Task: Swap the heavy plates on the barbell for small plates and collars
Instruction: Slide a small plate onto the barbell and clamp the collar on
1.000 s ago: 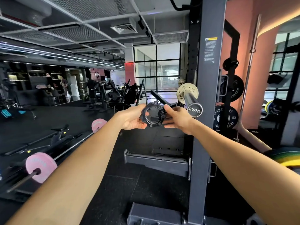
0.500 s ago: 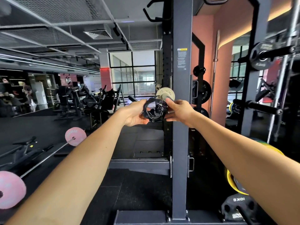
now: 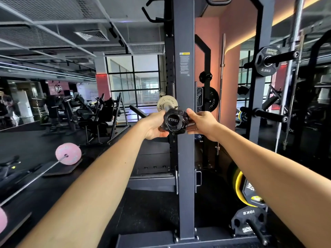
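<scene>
The barbell sleeve's end cap (image 3: 173,121), marked 1500LB, points straight at me at chest height. A black clamp collar (image 3: 180,131) rings that end of the sleeve. My left hand (image 3: 154,126) grips the collar's left side and my right hand (image 3: 202,122) grips its right side and lever. Farther down the sleeve sits a small grey plate (image 3: 163,102) with ROGUE lettering. The rest of the bar is hidden behind the collar and the rack.
A dark rack upright (image 3: 184,158) stands right behind the sleeve. Black plates (image 3: 213,102) hang on rack pegs; a 2.5 kg plate (image 3: 266,61) on a peg at upper right. Yellow and 10 kg plates (image 3: 248,221) rest at lower right. A pink-plated barbell (image 3: 68,153) lies at left.
The collar was held in the air beside the sleeve end; both hands have carried it right and onto the sleeve's tip. My view has swung so the sleeve faces me end-on.
</scene>
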{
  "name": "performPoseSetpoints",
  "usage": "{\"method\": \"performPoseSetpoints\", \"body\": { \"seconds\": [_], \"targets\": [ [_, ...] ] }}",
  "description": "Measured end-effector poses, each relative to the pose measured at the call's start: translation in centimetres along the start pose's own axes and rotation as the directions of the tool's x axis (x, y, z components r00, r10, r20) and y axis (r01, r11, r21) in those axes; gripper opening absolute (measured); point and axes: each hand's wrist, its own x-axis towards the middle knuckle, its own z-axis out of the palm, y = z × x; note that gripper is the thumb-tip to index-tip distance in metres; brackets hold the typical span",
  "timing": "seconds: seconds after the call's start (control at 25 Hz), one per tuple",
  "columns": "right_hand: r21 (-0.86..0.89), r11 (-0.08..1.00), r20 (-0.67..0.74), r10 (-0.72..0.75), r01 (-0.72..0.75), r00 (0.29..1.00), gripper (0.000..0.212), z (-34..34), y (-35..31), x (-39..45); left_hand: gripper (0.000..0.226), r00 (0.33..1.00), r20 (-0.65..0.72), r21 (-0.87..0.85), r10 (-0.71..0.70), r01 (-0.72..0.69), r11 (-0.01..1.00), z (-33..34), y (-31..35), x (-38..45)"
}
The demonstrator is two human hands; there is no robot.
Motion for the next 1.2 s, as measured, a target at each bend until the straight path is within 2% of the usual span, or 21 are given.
{"method": "performPoseSetpoints", "body": {
  "seconds": [0.2,0.48,0.84,1.08,1.2],
  "targets": [
    [-0.012,1.0,0.005,-0.002,0.002,1.0,0.052,0.4,0.1,1.2,0.04,0.995,-0.102,-0.051,0.002,-0.008,0.999,0.4,-0.1,0.7],
    [-0.037,0.999,0.04,0.037,-0.036,0.999,0.051,-0.2,1.0,4.2,0.04,0.998,-0.062,-0.043,0.0,-0.003,0.999,0.0,0.2,2.7],
    [-0.028,0.998,0.144,0.051,-0.048,0.988,0.029,-0.4,2.4,10.1,0.046,0.984,-0.175,0.007,0.035,-0.034,0.999,0.0,-0.2,8.7],
    [-0.08,0.996,0.108,0.044,-0.035,0.993,0.042,-0.1,3.5,14.7,0.041,0.984,-0.175,-0.065,0.035,-0.047,0.997,-0.5,-0.3,12.7],
    [-0.088,0.996,0.091,0.041,-0.033,0.995,0.041,0.1,4.2,17.7,0.042,0.984,-0.175,-0.048,0.044,-0.053,0.997,-1.0,-0.1,15.3]
  ]
}}
